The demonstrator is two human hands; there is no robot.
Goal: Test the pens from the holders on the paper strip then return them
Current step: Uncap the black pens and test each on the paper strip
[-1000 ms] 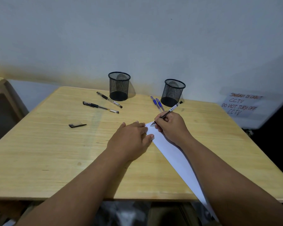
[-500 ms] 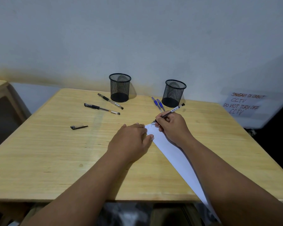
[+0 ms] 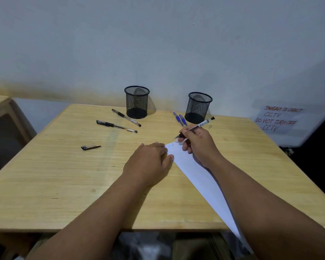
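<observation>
The paper strip [image 3: 195,166] runs from the counter's [image 3: 64,175] near edge toward its middle. Left hand [image 3: 150,162] presses it flat, fingers relaxed; right hand [image 3: 199,143] pinches the pen [image 3: 195,127]. Keep the strokes light and near the marked end.

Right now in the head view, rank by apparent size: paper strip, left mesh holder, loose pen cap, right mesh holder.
1. paper strip, largest by far.
2. left mesh holder and right mesh holder: look alike, no ranking.
3. loose pen cap, smallest.

White paper strip [image 3: 193,166] lies diagonally; black pen [image 3: 195,127] tilted above its scribbled end, two mesh holders [image 3: 136,102] behind.
</observation>
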